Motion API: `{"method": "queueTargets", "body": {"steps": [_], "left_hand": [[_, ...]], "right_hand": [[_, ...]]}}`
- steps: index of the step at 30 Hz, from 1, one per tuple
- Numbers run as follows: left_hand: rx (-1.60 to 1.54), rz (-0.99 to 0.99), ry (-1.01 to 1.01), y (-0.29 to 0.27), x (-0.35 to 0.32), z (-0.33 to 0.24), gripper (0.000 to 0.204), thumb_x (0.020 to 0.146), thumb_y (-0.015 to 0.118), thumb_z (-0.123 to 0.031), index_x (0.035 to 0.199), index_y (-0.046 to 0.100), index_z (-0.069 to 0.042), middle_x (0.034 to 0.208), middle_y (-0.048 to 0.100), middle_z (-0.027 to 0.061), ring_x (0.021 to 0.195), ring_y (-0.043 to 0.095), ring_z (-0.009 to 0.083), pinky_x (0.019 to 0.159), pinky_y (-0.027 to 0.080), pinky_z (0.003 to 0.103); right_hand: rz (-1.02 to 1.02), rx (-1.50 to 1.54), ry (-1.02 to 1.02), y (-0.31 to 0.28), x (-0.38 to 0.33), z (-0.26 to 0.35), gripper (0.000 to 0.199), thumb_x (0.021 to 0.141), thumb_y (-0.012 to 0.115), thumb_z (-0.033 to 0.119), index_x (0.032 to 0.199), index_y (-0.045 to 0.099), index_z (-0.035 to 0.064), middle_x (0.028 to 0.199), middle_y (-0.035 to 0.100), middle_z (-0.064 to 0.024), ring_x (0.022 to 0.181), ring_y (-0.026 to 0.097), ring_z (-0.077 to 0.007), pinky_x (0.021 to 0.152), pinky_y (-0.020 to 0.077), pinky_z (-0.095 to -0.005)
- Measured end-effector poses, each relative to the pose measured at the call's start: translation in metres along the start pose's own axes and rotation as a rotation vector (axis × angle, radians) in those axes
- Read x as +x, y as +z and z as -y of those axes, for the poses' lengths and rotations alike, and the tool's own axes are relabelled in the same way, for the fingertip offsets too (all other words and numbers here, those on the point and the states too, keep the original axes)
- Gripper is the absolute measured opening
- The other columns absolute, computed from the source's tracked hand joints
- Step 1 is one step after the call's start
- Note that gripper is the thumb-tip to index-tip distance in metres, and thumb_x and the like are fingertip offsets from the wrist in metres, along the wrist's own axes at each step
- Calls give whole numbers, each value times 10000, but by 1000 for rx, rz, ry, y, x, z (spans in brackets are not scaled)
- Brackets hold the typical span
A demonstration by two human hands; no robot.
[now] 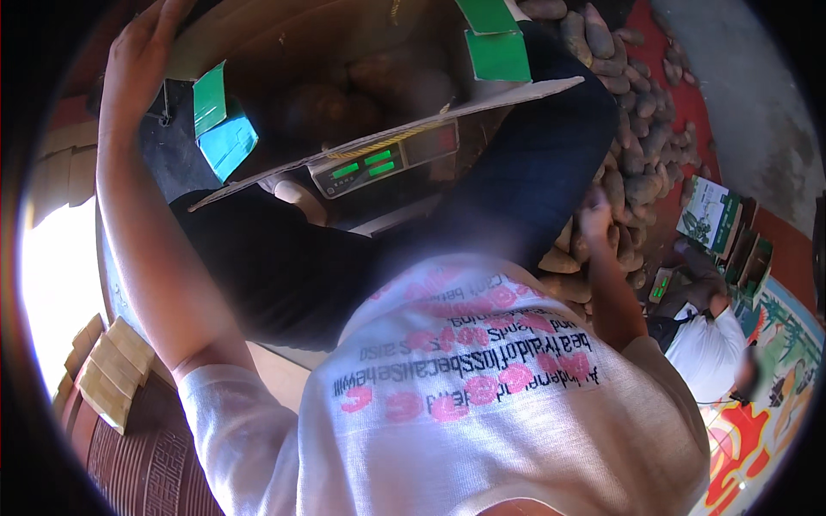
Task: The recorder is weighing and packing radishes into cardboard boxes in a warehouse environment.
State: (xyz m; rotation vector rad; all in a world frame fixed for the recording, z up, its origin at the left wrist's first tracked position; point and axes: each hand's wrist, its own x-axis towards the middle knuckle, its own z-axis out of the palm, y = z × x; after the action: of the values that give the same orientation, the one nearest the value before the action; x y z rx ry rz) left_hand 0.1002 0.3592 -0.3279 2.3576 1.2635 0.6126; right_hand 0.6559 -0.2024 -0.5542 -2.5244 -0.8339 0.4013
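Note:
An open cardboard box (pixel 284 163) with green flaps stands in front of me, between my legs. Several brown sweet potatoes (pixel 331 105) lie in its shadowed inside. Below its near edge shows a digital scale (pixel 361 168) with lit green readouts. My left hand (pixel 142 53) is at the box's far left edge, its visible fingers stretched out; their tips leave the picture at the top. My right hand (pixel 595 217) reaches down into the pile of sweet potatoes (pixel 641 146) at my right. Its fingers are blurred, so whether it holds one is unclear.
At the right, a co-worker in a white top (pixel 707 354) bends near green-and-white cartons (pixel 711 215). A red sheet (pixel 701 112) lies under the pile's edge. Tan stacked bundles (pixel 116 370) stand on brown carved wood (pixel 142 469) at the left.

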Motion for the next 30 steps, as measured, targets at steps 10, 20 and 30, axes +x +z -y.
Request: {"method": "queueTargets", "body": {"steps": [10,20,30], "left_hand": [[-16,51,-57,3,6,2,455,1094,425,-451,1350,681,-175,1263,716,96,1179,663,183,1041,460,323],[155,-16,97,-20,-16,-46,352,937,733,-310,1252,734,-152,1157,752,117,1069,717,201,961,514,347],[212,246,183,-14,6,-34,280,840,765,-239,1027,752,-31,949,722,213,943,693,406,831,555,479]], "right_hand": [[445,-479,87,23,-22,-76,413,876,631,26,1288,609,28,1138,708,-225,1096,691,-350,921,548,-424],[-124,394,-671,-76,35,321,357,941,685,79,1285,624,9,1274,648,-123,1203,591,-228,1064,440,-351],[367,-321,-1429,-54,-4,486,343,679,810,57,1010,721,42,974,697,-89,987,636,-286,848,512,-402]]}}
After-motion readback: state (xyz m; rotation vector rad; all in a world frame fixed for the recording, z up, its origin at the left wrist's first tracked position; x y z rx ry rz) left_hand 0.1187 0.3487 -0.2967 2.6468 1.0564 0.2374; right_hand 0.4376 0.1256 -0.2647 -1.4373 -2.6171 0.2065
